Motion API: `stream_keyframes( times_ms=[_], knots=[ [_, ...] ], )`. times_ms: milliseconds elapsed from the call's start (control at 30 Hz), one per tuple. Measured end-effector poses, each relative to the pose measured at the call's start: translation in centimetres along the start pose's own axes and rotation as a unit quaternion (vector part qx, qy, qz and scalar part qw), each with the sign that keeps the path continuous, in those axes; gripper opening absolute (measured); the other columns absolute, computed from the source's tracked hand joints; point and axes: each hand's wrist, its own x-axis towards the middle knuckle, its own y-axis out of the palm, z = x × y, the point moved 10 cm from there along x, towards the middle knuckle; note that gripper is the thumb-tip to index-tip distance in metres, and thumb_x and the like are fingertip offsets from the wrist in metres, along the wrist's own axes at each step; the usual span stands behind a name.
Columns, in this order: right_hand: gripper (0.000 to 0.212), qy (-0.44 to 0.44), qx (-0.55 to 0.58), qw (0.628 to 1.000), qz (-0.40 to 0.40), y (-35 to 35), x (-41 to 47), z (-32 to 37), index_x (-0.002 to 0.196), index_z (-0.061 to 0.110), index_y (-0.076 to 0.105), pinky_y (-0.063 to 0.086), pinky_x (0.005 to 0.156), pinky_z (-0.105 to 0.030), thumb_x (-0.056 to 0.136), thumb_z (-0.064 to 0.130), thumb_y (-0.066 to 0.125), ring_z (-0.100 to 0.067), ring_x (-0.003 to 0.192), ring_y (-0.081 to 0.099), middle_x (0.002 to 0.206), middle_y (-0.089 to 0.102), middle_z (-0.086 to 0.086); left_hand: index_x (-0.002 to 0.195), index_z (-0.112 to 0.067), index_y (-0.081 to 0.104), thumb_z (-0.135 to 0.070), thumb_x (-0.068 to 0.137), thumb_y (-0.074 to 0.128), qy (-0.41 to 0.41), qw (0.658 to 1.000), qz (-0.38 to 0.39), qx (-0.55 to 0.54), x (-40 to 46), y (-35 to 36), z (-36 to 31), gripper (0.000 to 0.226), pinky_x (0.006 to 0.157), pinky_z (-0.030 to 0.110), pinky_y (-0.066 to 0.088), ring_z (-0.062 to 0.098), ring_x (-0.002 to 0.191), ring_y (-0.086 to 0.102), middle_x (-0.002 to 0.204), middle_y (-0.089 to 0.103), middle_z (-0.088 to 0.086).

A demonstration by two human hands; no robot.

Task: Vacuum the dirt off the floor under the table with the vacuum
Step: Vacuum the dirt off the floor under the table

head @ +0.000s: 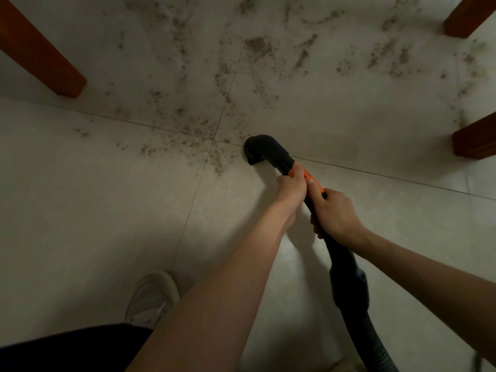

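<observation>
Both hands, left hand ahead of right hand, grip the vacuum wand, likely rigid and light, nozzle on tile beside scattered dirt between table legs.

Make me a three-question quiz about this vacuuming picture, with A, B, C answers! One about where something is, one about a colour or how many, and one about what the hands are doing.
1. Where is most of the dirt?
A. Beyond the nozzle, between the table legs
B. Beside the shoe
C. On the arms

2. How many wooden table legs show?
A. One
B. Three
C. Five

3. What are the hands doing?
A. Both hang free
B. One holds a broom
C. Both grip the vacuum tube

Answers: 1 A, specks spread past the nozzle. 2 B, one leg at left, two at right. 3 C, the left hand and right hand wrap the tube.
</observation>
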Motion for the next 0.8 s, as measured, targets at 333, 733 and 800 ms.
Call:
stream_keyframes(
  times_ms=[333, 733, 800],
  knots=[
    [0.057, 0.047, 0.147, 0.987, 0.037, -0.6, 2.5, 0.8, 0.069, 0.006, 0.055, 0.045, 0.043, -0.028, 0.097, 0.053, 0.035, -0.019, 0.040, 0.049, 0.052, 0.052, -0.009, 0.131, -0.002, 0.042, -0.042, 0.098, 0.036, 0.030, 0.999, 0.029, 0.035, 2.0, 0.8, -3.5, 0.052, 0.058, 0.025, 0.038, 0.011, 0.068, 0.047, 0.078, 0.047, -0.001],
    [0.052, -0.030, 0.096, 0.989, 0.113, -0.1, 1.6, 2.3, 0.101, -0.003, 0.056, 0.051, 0.048, -0.026, 0.094, 0.047, 0.046, -0.019, 0.043, 0.057, 0.056, 0.059, -0.011, 0.116, -0.014, 0.047, -0.041, 0.100, 0.033, 0.050, 0.996, 0.007, -0.071, 2.3, -1.4, -3.5, 0.035, 0.082, 0.034, 0.043, 0.021, 0.101, 0.053, 0.109, 0.056, 0.005],
    [0.048, -0.009, 0.106, 0.982, 0.155, 0.7, 0.7, 2.1, 0.098, -0.001, 0.053, 0.053, 0.048, -0.029, 0.093, 0.046, 0.048, -0.022, 0.043, 0.059, 0.054, 0.061, -0.013, 0.117, -0.014, 0.045, -0.040, 0.100, 0.035, 0.044, 0.993, -0.007, -0.113, 1.9, -1.9, -3.1, 0.033, 0.088, 0.038, 0.045, 0.023, 0.102, 0.054, 0.110, 0.054, 0.008]
  ],
)
